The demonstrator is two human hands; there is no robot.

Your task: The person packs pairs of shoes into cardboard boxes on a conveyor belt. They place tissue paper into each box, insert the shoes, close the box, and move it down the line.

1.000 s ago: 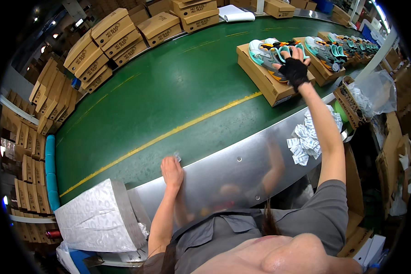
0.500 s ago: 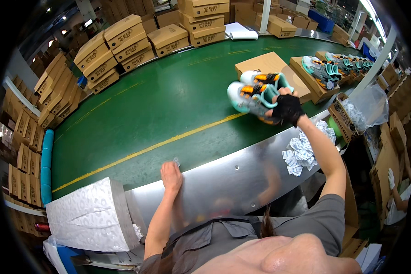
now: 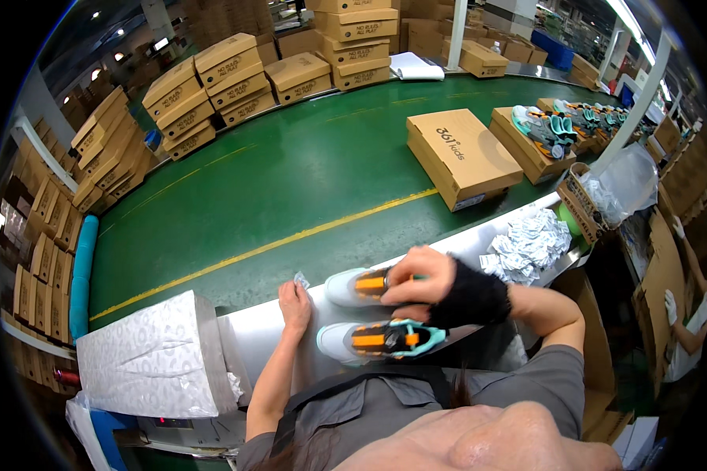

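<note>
R hand is gripping far sneaker, fingers curled; can't tell re: near sneaker; L hand, fingers nearly closed, is pinching small packet nr far edge of tabletop

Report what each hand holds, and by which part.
Right hand: far shoe, near its opening; grip on near shoe unclear. Left hand: apparently small packet, by its near edge.

Across from us, we see stacked brown cardboard boxes, with a white paper pad between them and a pale post. At our left we have a teal tube; far off, a blue container.
</note>
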